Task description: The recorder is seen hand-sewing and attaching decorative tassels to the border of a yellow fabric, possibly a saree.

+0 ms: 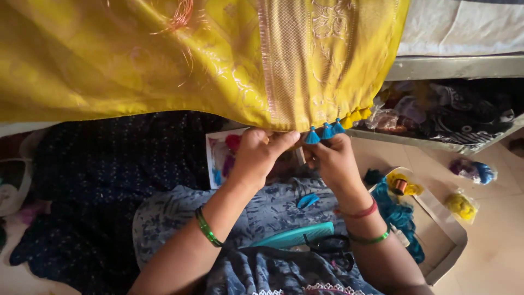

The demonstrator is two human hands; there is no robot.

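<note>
Both forearms rise from the bottom edge toward the hem of the yellow silk cloth with woven gold border, which hangs across the top of the view. Two green bangles sit on the left wrist; one green bangle and one red thread band sit on the right. The left hand is bent at the wrist, its fingers curled narrow and pinching the cloth's lower edge. The right hand is raised just beside it, fingers closed tight at the hem directly below three small blue thread tassels; whether it grips thread or cloth I cannot tell. Further along the hem from them hangs a row of yellow tassels, too bunched to count. Below the cloth, on the lap, lie one teal plastic comb and one pair of black scissors. Right of these sits one open cardboard box on the floor.
</note>
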